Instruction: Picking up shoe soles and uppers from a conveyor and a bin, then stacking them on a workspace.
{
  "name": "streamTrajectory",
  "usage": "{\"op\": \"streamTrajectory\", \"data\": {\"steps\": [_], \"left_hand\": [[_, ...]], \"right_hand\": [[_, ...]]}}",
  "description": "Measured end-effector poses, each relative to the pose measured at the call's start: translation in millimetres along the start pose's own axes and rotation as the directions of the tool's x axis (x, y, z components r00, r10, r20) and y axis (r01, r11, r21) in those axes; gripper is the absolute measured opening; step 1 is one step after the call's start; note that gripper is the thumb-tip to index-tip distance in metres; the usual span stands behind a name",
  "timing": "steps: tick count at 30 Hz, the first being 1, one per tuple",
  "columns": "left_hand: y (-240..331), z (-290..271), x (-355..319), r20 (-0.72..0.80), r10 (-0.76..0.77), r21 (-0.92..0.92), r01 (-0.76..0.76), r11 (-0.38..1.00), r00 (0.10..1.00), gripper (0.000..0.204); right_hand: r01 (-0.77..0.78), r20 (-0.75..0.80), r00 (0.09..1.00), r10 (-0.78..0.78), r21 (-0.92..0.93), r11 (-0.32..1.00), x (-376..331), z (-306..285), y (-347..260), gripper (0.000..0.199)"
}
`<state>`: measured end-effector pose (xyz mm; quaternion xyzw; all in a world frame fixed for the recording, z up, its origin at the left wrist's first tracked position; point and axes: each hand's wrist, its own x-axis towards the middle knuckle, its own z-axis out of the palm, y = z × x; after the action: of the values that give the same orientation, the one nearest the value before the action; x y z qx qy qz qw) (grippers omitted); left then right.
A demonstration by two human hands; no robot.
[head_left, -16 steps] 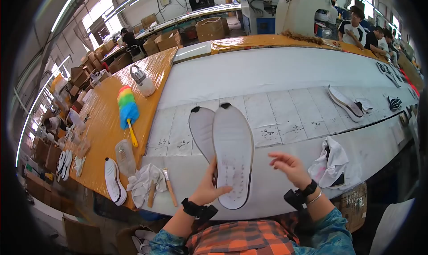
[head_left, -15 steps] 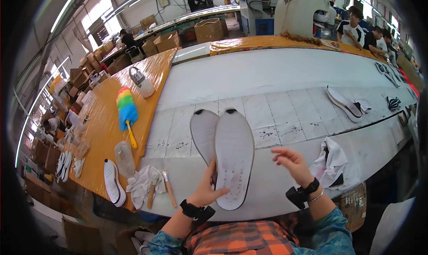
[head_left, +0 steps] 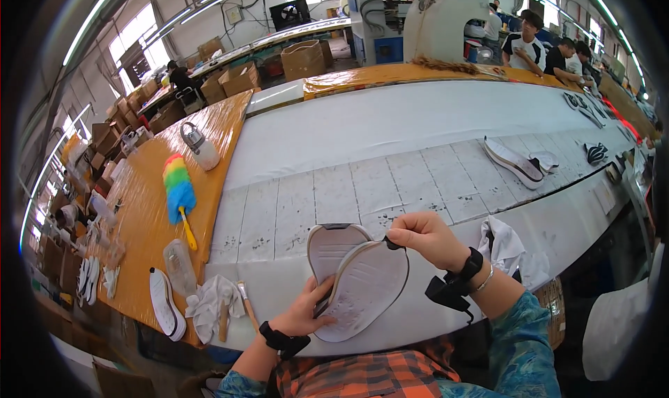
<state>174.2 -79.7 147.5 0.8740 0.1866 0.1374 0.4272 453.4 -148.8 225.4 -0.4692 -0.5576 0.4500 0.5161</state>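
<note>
A white shoe sole [head_left: 369, 286] is lifted off the white conveyor belt [head_left: 390, 126] and held between both hands, its underside tilted toward me. My left hand [head_left: 306, 313] grips its near end from below. My right hand [head_left: 425, 236] pinches its far rim at the top. Behind it lies a second white sole [head_left: 333, 248] with a grey rim, flat on the belt. Both wrists wear dark bands.
On the orange side table [head_left: 223, 130] lie a rainbow duster [head_left: 178, 189], a grey-white pouch [head_left: 201, 146], a plastic bottle [head_left: 180, 266], a white shoe [head_left: 164, 313], rags and a brush [head_left: 245, 302]. A white cloth [head_left: 507, 245] sits by my right wrist. Another shoe [head_left: 514, 162] rests farther right. People work at the far end.
The sole that lay flat on the belt under my left hand is now raised and tilted, and my right hand has moved in and taken hold of its far rim.
</note>
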Motion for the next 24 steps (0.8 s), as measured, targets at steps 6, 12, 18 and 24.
{"op": "streamTrajectory", "data": {"steps": [6, 12, 18, 24], "left_hand": [[11, -7, 7, 0.079, 0.012, 0.007, -0.013, 1.000, 0.997, 0.083], [19, -6, 8, 0.142, 0.047, 0.047, -0.054, 0.997, 0.989, 0.079], [17, 1, 3, 0.103, 0.020, -0.003, -0.020, 1.000, 0.995, 0.080], [-26, 15, -10, -0.267, -0.163, -0.410, 0.041, 0.911, 0.950, 0.090]], "right_hand": [[0.019, 0.127, 0.991, -0.038, 0.146, 0.989, 4, -16, -16, 0.021], [0.178, 0.193, 0.975, -0.110, -0.379, 0.908, 16, -3, -43, 0.018], [-0.073, 0.192, 0.977, 0.088, -0.082, 0.994, 12, -13, -9, 0.017], [-0.219, -0.057, 0.959, 0.277, 0.471, 0.855, -24, -7, 65, 0.024]]}}
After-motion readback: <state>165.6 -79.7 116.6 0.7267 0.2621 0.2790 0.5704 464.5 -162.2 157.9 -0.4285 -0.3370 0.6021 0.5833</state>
